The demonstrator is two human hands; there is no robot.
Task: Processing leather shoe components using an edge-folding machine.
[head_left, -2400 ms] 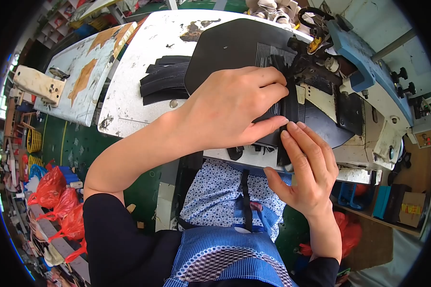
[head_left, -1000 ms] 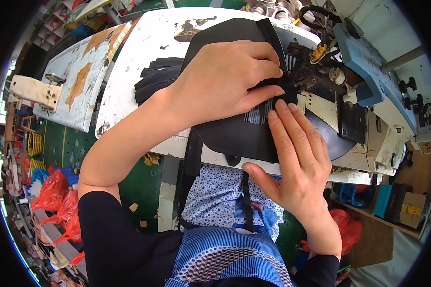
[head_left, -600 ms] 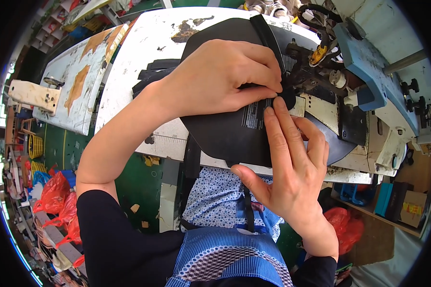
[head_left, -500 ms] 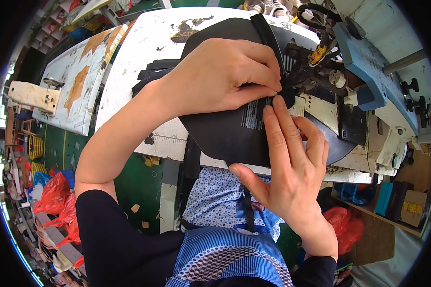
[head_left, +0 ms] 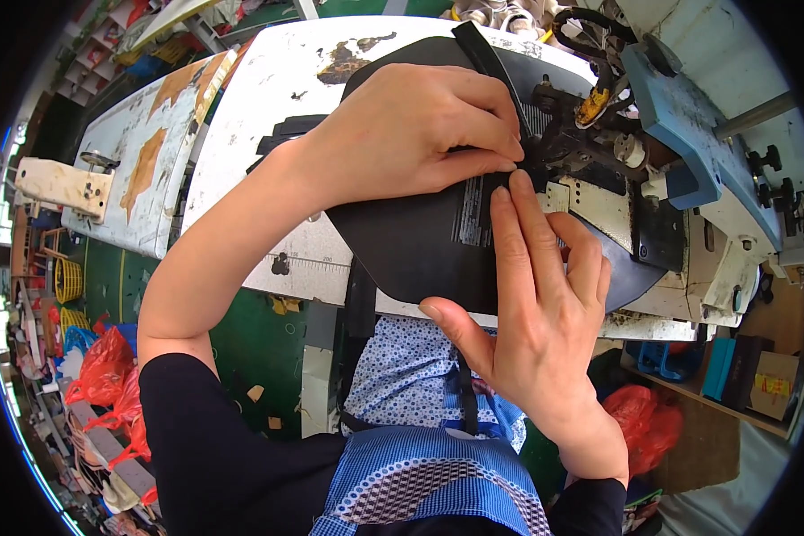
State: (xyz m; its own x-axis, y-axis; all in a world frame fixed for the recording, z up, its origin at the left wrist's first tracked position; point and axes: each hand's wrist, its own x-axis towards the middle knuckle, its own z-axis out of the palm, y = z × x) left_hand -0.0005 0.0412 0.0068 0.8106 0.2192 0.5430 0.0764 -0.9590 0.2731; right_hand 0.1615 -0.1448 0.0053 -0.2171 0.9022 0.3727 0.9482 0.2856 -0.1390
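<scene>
A black sheet panel (head_left: 411,241) with a striped patch of pale lines lies on the sewing machine's white table. My left hand (head_left: 424,134) reaches across it, thumb and fingertips pinched on a narrow black strip (head_left: 479,49) whose free end sticks up beyond my knuckles. The pinched part is mostly hidden by the fingers. My right hand (head_left: 545,304) rests on the panel's right part, fingers stretched out and thumb apart, its longest fingertips close to my left thumb. Just past the fingertips are the sewing machine's (head_left: 630,147) dark, oily working parts.
The machine's blue arm (head_left: 674,125) rises at the right. More black strips (head_left: 290,129) lie on the table left of the panel. A second worktable (head_left: 143,152) stands at the left. Red plastic bags (head_left: 107,375) are at the lower left, and a cardboard box (head_left: 771,386) sits on a shelf at right.
The panel and strip have shifted slightly to the left, the strip's free end most plainly. Both hands have moved slightly with them, keeping about the same pose.
</scene>
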